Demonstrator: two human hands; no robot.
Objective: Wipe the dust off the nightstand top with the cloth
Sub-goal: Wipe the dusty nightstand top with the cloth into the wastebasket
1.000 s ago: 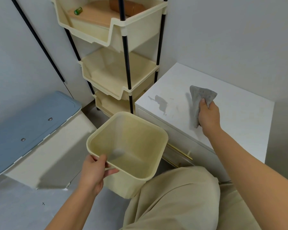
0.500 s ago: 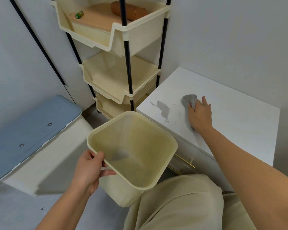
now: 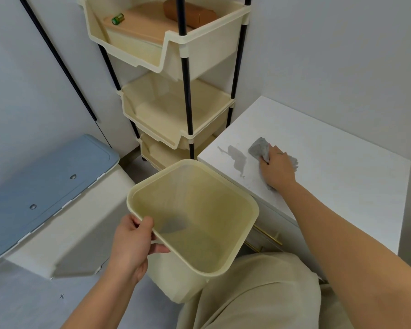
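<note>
Your right hand (image 3: 277,168) lies palm-down on the white nightstand top (image 3: 337,162) at centre right of the frame, pressing the grey cloth (image 3: 259,148) flat against the surface; the cloth pokes out past your fingertips toward the upper left and a corner of it shows at the far side of your hand. Just left of the cloth, a grey smear of dust (image 3: 236,157) sits on the top near its left corner, not touching the cloth. Your left hand (image 3: 133,248), at lower centre, is closed on the near rim of a cream plastic bin (image 3: 242,236), thumb over the rim's upper face and fingers curled beneath, holding the bin tilted with its open mouth toward you, close against the nightstand's front edge. A tiered cream shelf rack (image 3: 176,110) with black poles stands at upper centre, and a box with a blue lid (image 3: 45,186) fills the left side. Your beige trouser leg (image 3: 259,293) occupies the bottom centre.
</note>
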